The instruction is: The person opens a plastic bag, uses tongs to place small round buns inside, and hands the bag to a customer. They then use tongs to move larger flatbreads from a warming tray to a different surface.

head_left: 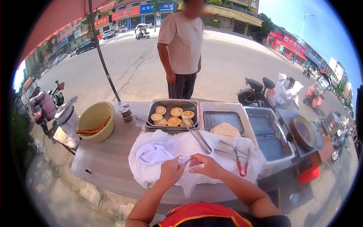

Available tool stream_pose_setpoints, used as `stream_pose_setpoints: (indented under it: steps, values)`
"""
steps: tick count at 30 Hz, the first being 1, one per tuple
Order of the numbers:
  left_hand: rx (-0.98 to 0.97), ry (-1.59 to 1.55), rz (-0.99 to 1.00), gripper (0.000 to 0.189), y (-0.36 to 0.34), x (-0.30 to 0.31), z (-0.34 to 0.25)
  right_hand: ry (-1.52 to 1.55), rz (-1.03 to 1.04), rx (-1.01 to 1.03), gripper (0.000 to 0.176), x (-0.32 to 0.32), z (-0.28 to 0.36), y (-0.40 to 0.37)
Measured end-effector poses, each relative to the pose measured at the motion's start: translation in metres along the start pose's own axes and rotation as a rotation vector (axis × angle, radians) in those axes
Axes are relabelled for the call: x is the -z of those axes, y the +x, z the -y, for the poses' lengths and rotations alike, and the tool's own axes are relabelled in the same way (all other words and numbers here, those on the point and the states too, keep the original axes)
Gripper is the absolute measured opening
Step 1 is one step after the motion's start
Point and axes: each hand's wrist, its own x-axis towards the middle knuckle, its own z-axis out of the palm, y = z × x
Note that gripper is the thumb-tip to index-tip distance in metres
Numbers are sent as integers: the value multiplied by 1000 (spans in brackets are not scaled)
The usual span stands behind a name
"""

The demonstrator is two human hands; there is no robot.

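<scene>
Bag near the tongs: our left hand and right hand pinch its edges; a slack pinch could drop it.

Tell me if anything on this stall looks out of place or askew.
Nothing spilled or broken. The tongs lie slanted across the tray rim, tips among the buns, handles on the cloth. The cloth is bunched and hangs over the table edge. Left hand and right hand pinch a white bag.
</scene>
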Motion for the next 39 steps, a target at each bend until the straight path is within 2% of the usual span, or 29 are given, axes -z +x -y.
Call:
stream_pose_setpoints:
  steps: [2,5,8,11,13,16,18,22,23,26,28,30,31,34,35,38,39]
  values:
    - [-18,89,-14,21,2,-10,-5,-98,6,-112,28,11,-1,-5]
    - [30,196,-33,26,4,-24,-9,-41,5,-65,24,31,-21,-9]
    - [74,226,-5,30,5,-27,-25,20,129,-128,19,48,-28,-12]
    - [138,258,52,32,10,-28,-40,35,145,-143,17,55,-29,-11]
    - [168,254,50,36,14,-32,-41,12,73,-121,19,55,-30,-10]
    - [101,207,-161,35,21,-40,-28,-30,-26,-78,21,60,-25,-9]
    - [148,56,-161,40,25,-35,-33,-52,-83,-70,23,56,-20,-10]
    - [-85,356,-424,51,14,-44,-42,81,-156,-58,20,46,-35,-13]
    - [-146,430,-460,44,7,-48,-38,108,-155,-68,17,45,-38,-16]
    - [288,-23,-214,38,-20,-64,-56,139,-196,-105,13,41,-37,-23]
    - [370,-49,42,31,-28,-70,-63,136,-186,-76,14,31,-34,-15]
    - [532,-355,41,26,-29,-71,-64,110,-250,-66,16,28,-40,-22]
    - [583,-545,89,24,-22,-85,-68,87,-254,6,19,26,-49,-24]
    - [697,-913,73,17,-19,-101,-38,63,-175,30,24,19,-57,-34]
    - [713,-902,84,12,-16,-97,-45,-46,-216,78,30,16,-64,-36]
    - [655,-738,56,12,-22,-108,-32,95,-40,-120,32,31,-68,-40]
    - [674,-734,60,12,-20,-113,-28,123,-44,-82,31,32,-78,-41]
